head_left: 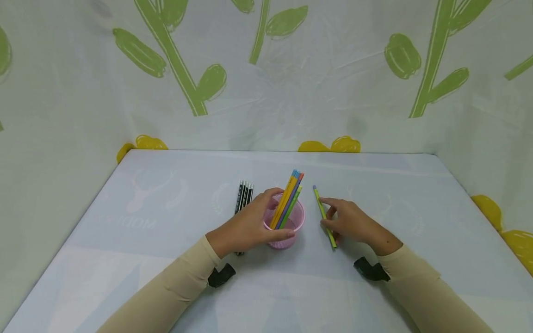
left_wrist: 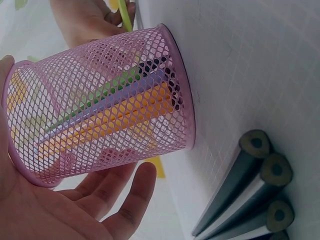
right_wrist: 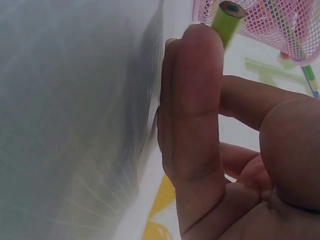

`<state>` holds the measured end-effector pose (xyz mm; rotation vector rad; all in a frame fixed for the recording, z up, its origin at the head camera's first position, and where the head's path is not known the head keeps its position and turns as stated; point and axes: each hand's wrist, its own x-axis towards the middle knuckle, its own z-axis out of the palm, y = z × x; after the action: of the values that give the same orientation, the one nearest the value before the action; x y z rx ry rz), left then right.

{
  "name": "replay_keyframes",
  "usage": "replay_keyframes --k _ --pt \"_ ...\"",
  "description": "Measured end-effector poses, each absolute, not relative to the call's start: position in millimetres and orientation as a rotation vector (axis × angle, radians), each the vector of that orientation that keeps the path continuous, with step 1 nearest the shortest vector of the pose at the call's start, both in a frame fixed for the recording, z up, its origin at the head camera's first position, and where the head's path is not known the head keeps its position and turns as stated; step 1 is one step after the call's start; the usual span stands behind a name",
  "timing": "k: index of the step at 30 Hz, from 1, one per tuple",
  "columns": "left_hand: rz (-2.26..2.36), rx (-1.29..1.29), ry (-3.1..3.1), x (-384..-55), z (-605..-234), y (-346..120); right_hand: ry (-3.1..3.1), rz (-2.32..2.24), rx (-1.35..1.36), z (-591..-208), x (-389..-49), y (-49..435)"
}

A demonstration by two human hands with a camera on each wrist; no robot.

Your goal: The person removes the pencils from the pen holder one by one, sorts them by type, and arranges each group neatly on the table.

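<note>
A pink mesh pencil cup (head_left: 297, 216) stands on the table, tilted slightly in the head view. My left hand (head_left: 247, 223) grips it around the rim, thumb on the near side and fingers behind. Several coloured pencils (head_left: 287, 200), orange, purple and green among them, lean inside; the left wrist view shows their lower ends through the mesh (left_wrist: 107, 107). To the right of the cup, my right hand (head_left: 354, 222) pinches a yellow-green pencil (head_left: 322, 209) between thumb and fingers, low over the table. The right wrist view shows one end of that pencil (right_wrist: 228, 22) beyond the fingers.
Several black pencils (head_left: 240, 200) lie side by side left of the cup, partly hidden by the left hand; their unsharpened ends (left_wrist: 276, 170) appear in the left wrist view. The white table (head_left: 137, 222) meets a wall with green plant prints (head_left: 266, 106) behind.
</note>
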<state>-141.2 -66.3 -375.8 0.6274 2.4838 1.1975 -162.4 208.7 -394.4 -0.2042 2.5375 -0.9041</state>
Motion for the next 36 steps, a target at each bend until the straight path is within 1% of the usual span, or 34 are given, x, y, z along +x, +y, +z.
replay_keyframes --k 11,18,29,36 --pt "1.193 0.625 2.494 -140 -376 -68 2.538 -0.930 -0.244 -392 -156 203" --pt "1.198 0.618 2.481 -140 -375 -69 2.724 -0.857 -0.329 -390 -156 200" --pt "1.204 0.634 2.481 -142 -374 -68 2.791 -1.234 -0.482 -374 -150 184" --pt "1.230 0.639 2.457 -141 -376 -68 2.742 -1.528 -0.446 -365 -149 173"
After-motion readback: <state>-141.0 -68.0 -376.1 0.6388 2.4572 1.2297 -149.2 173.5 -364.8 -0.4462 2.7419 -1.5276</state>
